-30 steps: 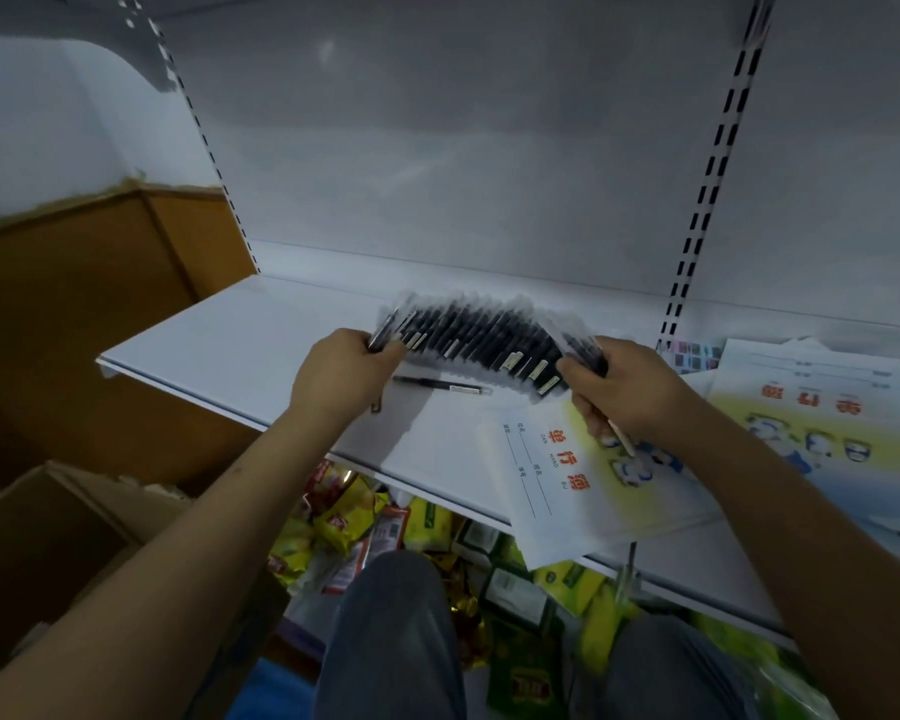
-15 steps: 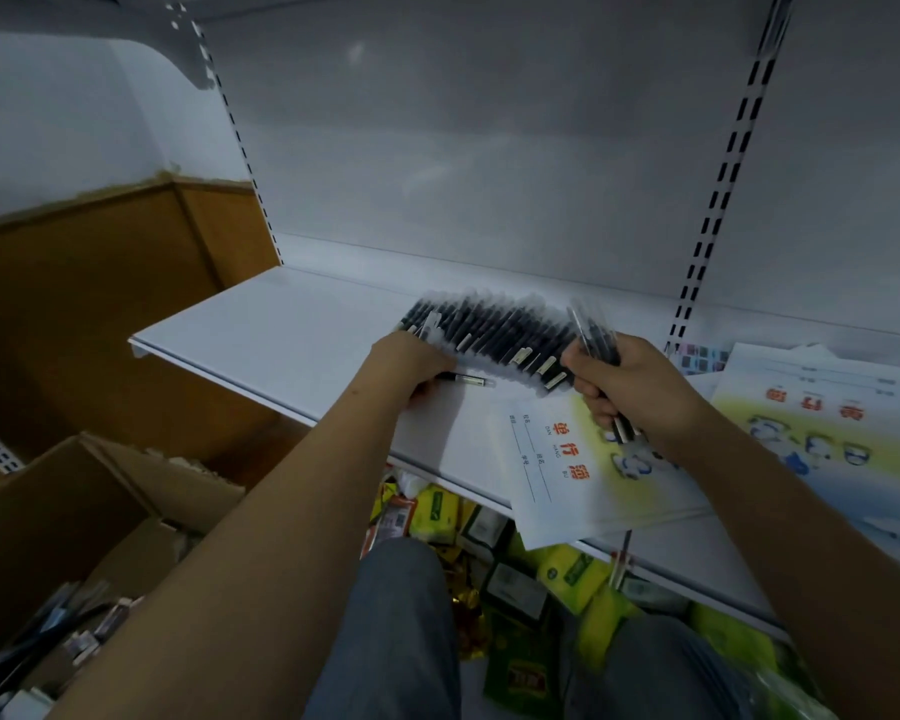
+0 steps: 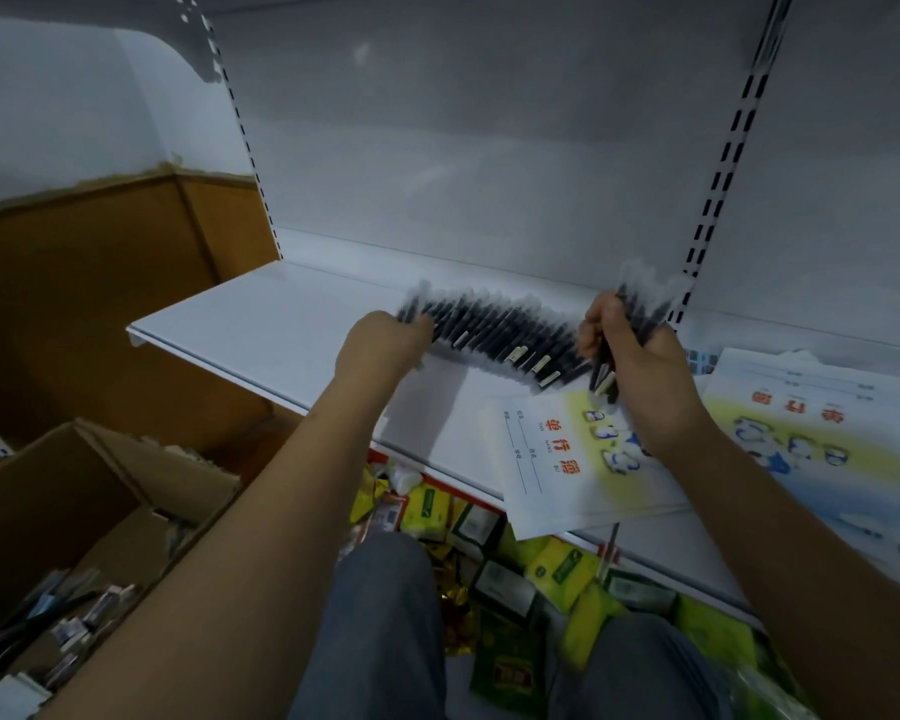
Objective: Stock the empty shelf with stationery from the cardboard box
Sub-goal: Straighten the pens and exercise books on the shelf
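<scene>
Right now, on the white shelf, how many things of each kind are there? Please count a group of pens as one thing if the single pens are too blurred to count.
Row of dark pens lying on the shelf: 1
Bunch of dark pens held in the right hand: 1
White exercise books with yellow and blue cartoon covers: 2
Total: 4

Two hands: left hand [image 3: 380, 345] at the left end of one fanned row of dark pens [image 3: 500, 340] toward the back edge of the shelf [image 3: 240, 324], too blurred and too many to count; right hand [image 3: 640, 376] gripping one separate bunch of pens [image 3: 640, 314], number unclear. Two exercise books: one [image 3: 552, 475] overhanging the front edge, one [image 3: 827, 433] toward the right end. One cardboard box [image 3: 100, 491] below the left corner. Two knees.
</scene>
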Available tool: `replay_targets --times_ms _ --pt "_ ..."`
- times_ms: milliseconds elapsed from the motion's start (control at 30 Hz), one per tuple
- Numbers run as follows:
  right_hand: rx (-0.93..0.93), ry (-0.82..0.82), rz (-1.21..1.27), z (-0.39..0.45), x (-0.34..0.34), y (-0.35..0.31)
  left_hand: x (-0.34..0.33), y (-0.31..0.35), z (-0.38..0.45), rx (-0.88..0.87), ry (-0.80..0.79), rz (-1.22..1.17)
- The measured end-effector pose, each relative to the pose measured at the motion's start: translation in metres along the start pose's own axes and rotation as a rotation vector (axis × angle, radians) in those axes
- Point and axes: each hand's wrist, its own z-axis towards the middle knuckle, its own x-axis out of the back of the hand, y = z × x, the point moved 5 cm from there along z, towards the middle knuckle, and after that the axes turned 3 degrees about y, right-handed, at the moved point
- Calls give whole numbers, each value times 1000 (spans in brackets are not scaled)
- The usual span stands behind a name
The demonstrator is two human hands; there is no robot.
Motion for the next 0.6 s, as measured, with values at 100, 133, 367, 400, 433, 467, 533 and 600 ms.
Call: replay_targets --times_ms 100,133,367,400,433,467,533,600 --pt "-27 5 -18 1 -2 9 8 8 -8 -258 176 -212" --pt "-79 -12 -15 0 -4 16 6 9 -14 -321 157 -293" --pt "-271 -12 -90 -2 -12 41 -30 -12 -23 -513 -10 -282" --pt "-213 -4 -195 0 -14 37 -25 -11 -13 -484 8 -299" --pt "-140 -5 -337 3 -18 32 -20 -10 -1 -454 24 -297" --pt "-75 -16 -470 6 -23 26 -15 -10 13 -406 24 -267" --pt "-55 -42 -611 15 -39 19 -9 -12 43 -304 13 -132" --pt "-104 -68 -729 29 -60 17 -4 -10 70 -205 -5 40"
